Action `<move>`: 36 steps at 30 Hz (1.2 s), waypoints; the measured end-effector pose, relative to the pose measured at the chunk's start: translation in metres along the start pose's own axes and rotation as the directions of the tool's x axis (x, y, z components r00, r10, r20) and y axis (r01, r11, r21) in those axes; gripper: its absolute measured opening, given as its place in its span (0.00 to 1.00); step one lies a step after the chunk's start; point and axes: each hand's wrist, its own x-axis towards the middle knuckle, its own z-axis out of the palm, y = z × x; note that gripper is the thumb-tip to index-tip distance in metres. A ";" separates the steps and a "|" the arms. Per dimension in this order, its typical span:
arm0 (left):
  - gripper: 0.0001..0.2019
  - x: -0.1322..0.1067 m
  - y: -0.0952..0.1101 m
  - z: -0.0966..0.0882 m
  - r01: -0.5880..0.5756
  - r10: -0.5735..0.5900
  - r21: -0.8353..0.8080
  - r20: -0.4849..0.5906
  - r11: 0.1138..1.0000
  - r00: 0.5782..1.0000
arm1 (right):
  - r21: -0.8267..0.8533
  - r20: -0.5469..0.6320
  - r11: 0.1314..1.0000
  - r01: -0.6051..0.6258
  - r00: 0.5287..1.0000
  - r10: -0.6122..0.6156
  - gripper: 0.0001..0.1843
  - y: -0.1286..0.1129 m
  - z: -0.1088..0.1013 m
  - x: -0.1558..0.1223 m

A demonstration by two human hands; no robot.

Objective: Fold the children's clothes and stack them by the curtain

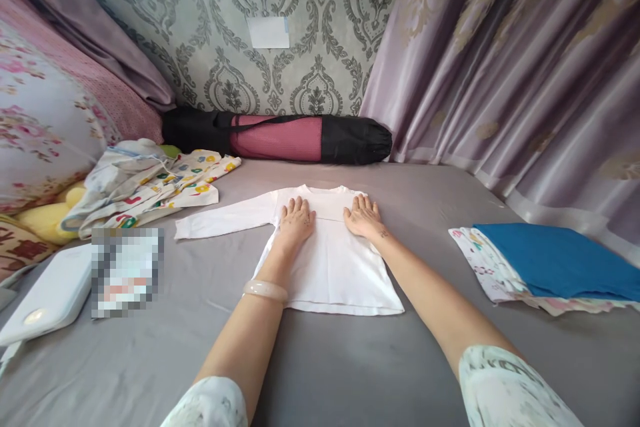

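While the left hand [297,219] and right hand [363,215] lie flat on the white shirt [330,267], their fingers extended and gripping nothing, the garment rests midway across the grey sheet [350,373], short of the far edge lined by a long bag [277,139]. Smoothing is best done with even, outward pressure, leaving the strip across the chest [327,207], apparently a folded sleeve, straight and uncreased.

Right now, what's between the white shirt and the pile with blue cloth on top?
The head view shows your right forearm and, past it, grey sheet between the shirt and the pile.
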 end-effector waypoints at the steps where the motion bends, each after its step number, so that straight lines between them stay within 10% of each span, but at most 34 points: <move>1: 0.28 0.001 0.000 -0.001 -0.002 0.002 -0.009 0.007 1.000 1.000 | -0.010 0.001 1.000 0.007 1.000 -0.007 0.36 -0.003 -0.002 0.001; 6: 0.30 0.008 -0.011 -0.019 0.059 -0.056 -0.111 0.031 0.992 0.998 | 0.044 -0.072 0.988 0.149 0.987 -0.145 0.35 -0.029 -0.005 0.012; 12: 0.22 0.006 -0.062 -0.047 0.178 -0.210 -0.226 -0.124 0.958 0.970 | 0.174 -0.097 0.984 0.039 0.995 -0.022 0.40 -0.050 -0.001 0.032; 25: 0.18 -0.018 -0.121 -0.060 0.520 -0.645 -0.441 -0.200 0.731 0.738 | 0.151 -0.173 0.988 -0.021 0.984 0.048 0.44 -0.057 0.016 0.044; 29: 0.16 -0.027 -0.128 -0.064 0.618 -0.763 -0.467 -0.239 0.633 0.601 | 0.147 -0.197 0.989 -0.023 0.979 0.052 0.44 -0.058 0.019 0.048; 36: 0.17 -0.034 -0.141 -0.060 0.717 -0.906 -0.565 -0.347 0.407 0.241 | 0.153 -0.215 0.988 -0.022 0.975 0.055 0.45 -0.060 0.022 0.050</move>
